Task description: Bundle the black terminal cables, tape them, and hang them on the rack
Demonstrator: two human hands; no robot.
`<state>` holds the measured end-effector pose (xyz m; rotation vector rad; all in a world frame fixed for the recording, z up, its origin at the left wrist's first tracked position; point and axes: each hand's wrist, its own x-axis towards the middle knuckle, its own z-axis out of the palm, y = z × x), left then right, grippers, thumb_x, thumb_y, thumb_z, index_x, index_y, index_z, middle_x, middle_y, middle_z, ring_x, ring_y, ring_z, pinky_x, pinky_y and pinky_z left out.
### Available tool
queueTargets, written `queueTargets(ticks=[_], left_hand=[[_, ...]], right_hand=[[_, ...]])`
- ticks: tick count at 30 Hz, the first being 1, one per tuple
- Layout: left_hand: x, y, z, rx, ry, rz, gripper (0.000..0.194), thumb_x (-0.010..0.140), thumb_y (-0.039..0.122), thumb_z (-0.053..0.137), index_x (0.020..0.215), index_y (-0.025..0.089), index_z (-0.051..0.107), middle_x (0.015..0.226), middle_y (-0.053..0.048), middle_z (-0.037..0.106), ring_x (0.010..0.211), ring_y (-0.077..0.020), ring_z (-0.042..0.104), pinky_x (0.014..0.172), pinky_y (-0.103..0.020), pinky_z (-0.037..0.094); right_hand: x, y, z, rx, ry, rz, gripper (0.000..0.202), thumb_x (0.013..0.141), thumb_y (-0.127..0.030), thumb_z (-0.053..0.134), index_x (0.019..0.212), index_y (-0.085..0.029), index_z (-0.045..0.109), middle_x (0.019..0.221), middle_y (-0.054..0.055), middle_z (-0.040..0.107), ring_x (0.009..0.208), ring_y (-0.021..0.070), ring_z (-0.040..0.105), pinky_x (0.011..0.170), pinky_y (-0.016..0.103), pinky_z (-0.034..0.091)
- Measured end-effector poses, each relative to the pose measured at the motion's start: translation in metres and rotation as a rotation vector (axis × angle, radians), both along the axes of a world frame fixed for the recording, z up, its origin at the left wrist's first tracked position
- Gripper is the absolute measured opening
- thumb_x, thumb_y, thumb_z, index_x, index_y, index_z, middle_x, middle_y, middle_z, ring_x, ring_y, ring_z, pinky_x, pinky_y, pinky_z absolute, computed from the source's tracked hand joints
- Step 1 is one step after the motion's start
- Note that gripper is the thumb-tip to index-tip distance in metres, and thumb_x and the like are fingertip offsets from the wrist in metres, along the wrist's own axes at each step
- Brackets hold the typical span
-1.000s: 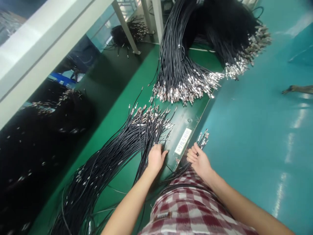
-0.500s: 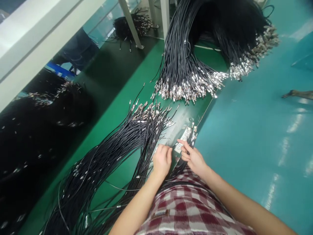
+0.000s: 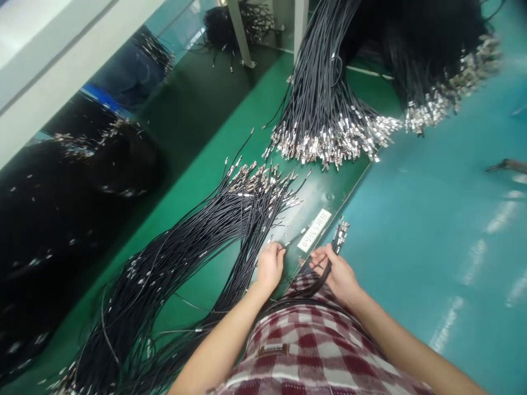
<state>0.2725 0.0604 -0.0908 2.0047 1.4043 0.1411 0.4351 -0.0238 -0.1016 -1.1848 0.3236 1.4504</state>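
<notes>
My right hand [image 3: 335, 271] is closed around a small bundle of black cables [image 3: 323, 281], whose metal ends [image 3: 341, 233] stick up past my fingers. The rest of that bundle curves back across my checked shirt. My left hand [image 3: 272, 266] is pinched at the table's front side, with a thin black cable [image 3: 295, 236] reaching out from its fingertips. Just beyond and left of it lies a large pile of black cables [image 3: 197, 219] with metal tips, partly hidden behind my left forearm. A white printed label [image 3: 314, 230] is stuck on the green table [image 3: 329, 192] between my hands.
At the back, thick hanks of black cable [image 3: 317, 93] end in silvery connectors [image 3: 329, 142]. A pale metal frame bar [image 3: 61, 66] crosses the upper left, with more dark cable bundles [image 3: 123, 159] beyond. Blue-green floor [image 3: 420, 230] lies to the right.
My right hand has turned and closed round the small bundle, moving it right and off the label, which is now uncovered. The left hand stays pinched nearby. The view has shifted slightly.
</notes>
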Motion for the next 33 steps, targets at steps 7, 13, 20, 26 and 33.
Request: queueTargets(ticks=[7,13,20,26,33], left_hand=[[0.061,-0.030,0.017,-0.143,-0.354,0.025,0.014,0.090,0.015,0.053,0.078,0.018,0.060,0.080,-0.003,0.065,0.075,-0.0162,0.060,0.074,-0.028,0.048],[0.012,-0.008,0.004,-0.021,-0.161,-0.060,0.010,0.091,0.018,0.054,0.091,0.018,0.064,0.093,-0.007,0.067,0.092,-0.0206,0.062,0.088,-0.035,0.050],[-0.048,0.015,-0.011,0.102,0.438,-0.094,0.016,0.090,0.007,0.044,0.086,0.014,0.058,0.096,-0.014,0.061,0.093,-0.0253,0.059,0.086,-0.041,0.049],[0.014,0.004,0.026,0.027,-0.090,-0.022,0.008,0.089,0.016,0.051,0.084,0.018,0.057,0.083,-0.003,0.058,0.074,-0.0160,0.057,0.073,-0.029,0.048],[0.091,0.028,0.026,-0.020,-0.225,-0.085,0.009,0.080,0.016,0.062,0.072,0.018,0.061,0.091,-0.004,0.056,0.084,-0.0170,0.058,0.076,-0.029,0.049]], right_hand=[[-0.012,0.012,0.017,0.157,-0.087,0.008,0.044,0.071,-0.057,0.078,0.092,-0.019,0.073,0.106,0.010,0.073,0.106,0.0251,0.065,0.091,0.034,0.054],[-0.011,-0.003,-0.001,0.023,-0.075,-0.151,0.038,0.070,-0.054,0.081,0.070,-0.020,0.063,0.073,0.003,0.068,0.079,0.0185,0.066,0.075,0.031,0.056],[-0.010,0.002,0.001,0.076,0.062,-0.100,0.041,0.073,-0.049,0.081,0.065,-0.019,0.054,0.053,-0.008,0.031,0.044,0.0055,0.026,0.040,0.019,0.034],[-0.016,0.006,0.016,0.119,-0.040,-0.014,0.037,0.067,-0.042,0.086,0.086,-0.017,0.067,0.049,-0.010,0.032,0.040,0.0053,0.026,0.035,0.020,0.025],[-0.022,0.017,0.017,0.077,-0.013,-0.105,0.033,0.066,-0.043,0.085,0.076,-0.021,0.064,0.061,-0.002,0.059,0.054,0.0147,0.053,0.053,0.030,0.050]])
